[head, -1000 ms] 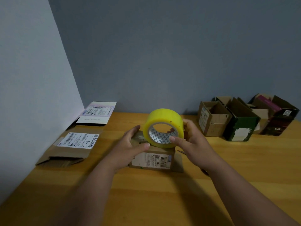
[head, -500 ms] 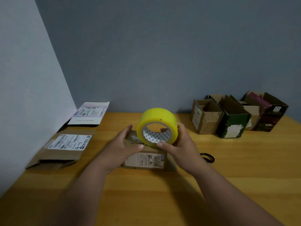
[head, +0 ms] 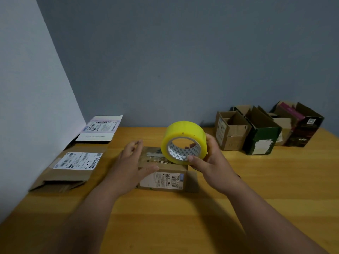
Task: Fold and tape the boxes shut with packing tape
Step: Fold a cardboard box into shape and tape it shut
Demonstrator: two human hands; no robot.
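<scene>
tape roll (head: pixel 184 142) lifted rightward; left hand (head: pixel 131 162) now flatter on box (head: pixel 162 176).

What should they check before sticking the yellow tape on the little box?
1. Tape roll in hand: ok. The right hand grips it, thumb on the near rim, fingers through the core.
2. Small box held steady: ok. The left hand rests on its left side and top.
3. Top flaps folded down: ok, the top looks closed.
4. Tape's loose end found: cannot tell, no free end shows.
5. Roll over the box: ok, it is held above the top's right part.
6. Space around the box on the table: ok. The flattened boxes lie to the left, the open boxes at the back right.
</scene>
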